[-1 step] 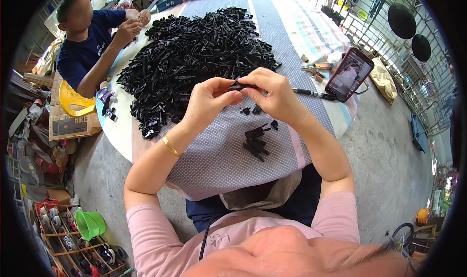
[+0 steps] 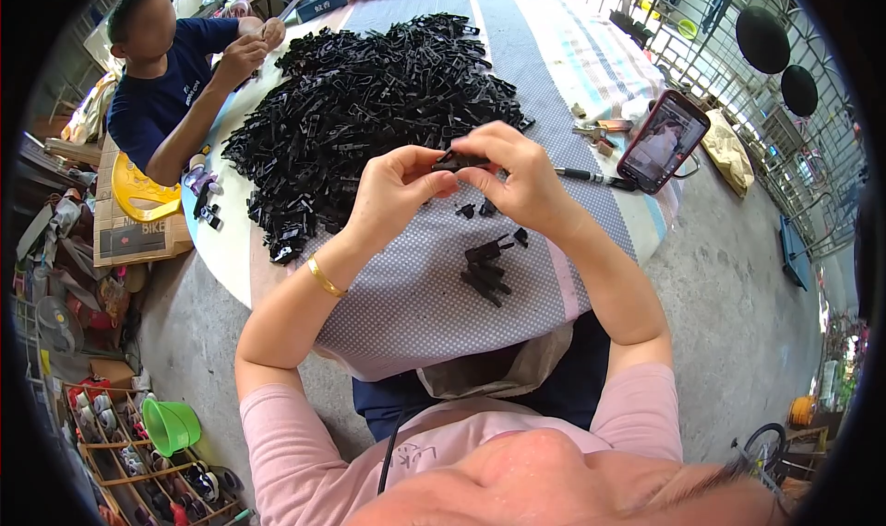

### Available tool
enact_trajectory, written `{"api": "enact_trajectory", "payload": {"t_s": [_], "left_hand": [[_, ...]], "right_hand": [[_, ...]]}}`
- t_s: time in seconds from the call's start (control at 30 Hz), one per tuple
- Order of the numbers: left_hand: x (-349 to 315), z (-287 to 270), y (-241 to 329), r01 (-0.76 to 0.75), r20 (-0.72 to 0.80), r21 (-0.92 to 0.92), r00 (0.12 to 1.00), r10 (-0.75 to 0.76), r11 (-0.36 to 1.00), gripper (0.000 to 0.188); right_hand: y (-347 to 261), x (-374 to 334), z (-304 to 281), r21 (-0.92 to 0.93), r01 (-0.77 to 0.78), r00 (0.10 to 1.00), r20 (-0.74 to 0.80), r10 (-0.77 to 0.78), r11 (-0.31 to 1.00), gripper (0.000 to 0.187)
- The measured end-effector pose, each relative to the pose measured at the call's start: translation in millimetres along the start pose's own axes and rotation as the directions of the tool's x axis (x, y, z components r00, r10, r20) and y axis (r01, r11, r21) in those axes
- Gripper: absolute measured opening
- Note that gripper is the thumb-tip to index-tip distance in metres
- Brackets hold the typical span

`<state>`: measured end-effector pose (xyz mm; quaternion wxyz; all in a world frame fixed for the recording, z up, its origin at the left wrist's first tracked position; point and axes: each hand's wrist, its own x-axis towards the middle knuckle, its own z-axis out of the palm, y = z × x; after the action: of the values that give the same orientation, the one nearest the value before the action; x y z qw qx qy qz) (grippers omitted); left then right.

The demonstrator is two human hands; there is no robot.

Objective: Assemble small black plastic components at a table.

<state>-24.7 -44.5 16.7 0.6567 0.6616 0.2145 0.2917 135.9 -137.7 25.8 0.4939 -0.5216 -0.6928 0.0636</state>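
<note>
Over the near part of the table, my left hand [image 2: 392, 189] pinches one end of a small black plastic clip-like part [image 2: 452, 161] between thumb and fingers. My right hand [image 2: 515, 171] closes on the part's other end, its thumb below and fingers raised over the top. Beyond my hands spreads a big heap of similar black plastic parts [image 2: 360, 111]. A few black parts [image 2: 484, 272] lie in a small group nearer to me, with smaller black bits [image 2: 472, 209] just under my hands.
A patterned cloth covers the round table [image 2: 397, 328]. At right a phone [image 2: 663, 143] stands tilted beside a black pen-like rod [image 2: 591, 175] and metal pieces [image 2: 604, 131]. A co-worker [image 2: 180, 74] sits at the far left, hands together. A yellow stool [image 2: 143, 189] stands beside the table.
The fingers of my right hand have lifted slightly off the black part, uncovering more of it. My left hand keeps its place.
</note>
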Motion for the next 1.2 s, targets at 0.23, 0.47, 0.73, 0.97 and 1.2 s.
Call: {"api": "enact_trajectory", "payload": {"t_s": [0.23, 0.47, 0.73, 0.97, 1.2], "left_hand": [[-4, 2, 3, -0.06, 0.071, 0.133, 0.996, 0.05, 0.989, 0.026], [-5, 0, 7, -0.009, 0.231, -0.008, 0.973, 0.011, 1.0, 0.028], [-12, 16, 4, -0.342, 0.573, 0.501, 0.819, -0.009, 0.795, 0.021], [-1, 37, -25, -0.553, 0.415, 0.708, 0.829, 0.375, 0.439, 0.026], [0, 27, -19, -0.486, 0.318, 0.681, 0.87, 0.376, 0.548, 0.034]], "right_hand": [[8, 2, -14, 0.23, -0.168, 0.976, 0.177, 0.128, 0.959, 0.029], [18, 5, -32, 0.507, -0.344, 0.922, 0.34, 0.183, 0.791, 0.024], [41, 6, -47, -0.385, -0.3, 0.903, 0.18, 0.39, 0.873, 0.026], [43, 0, -20, -0.676, -0.314, 0.846, 0.119, 0.519, 0.667, 0.03], [38, 0, -16, -0.667, -0.319, 0.87, 0.075, 0.487, 0.673, 0.023]]}}
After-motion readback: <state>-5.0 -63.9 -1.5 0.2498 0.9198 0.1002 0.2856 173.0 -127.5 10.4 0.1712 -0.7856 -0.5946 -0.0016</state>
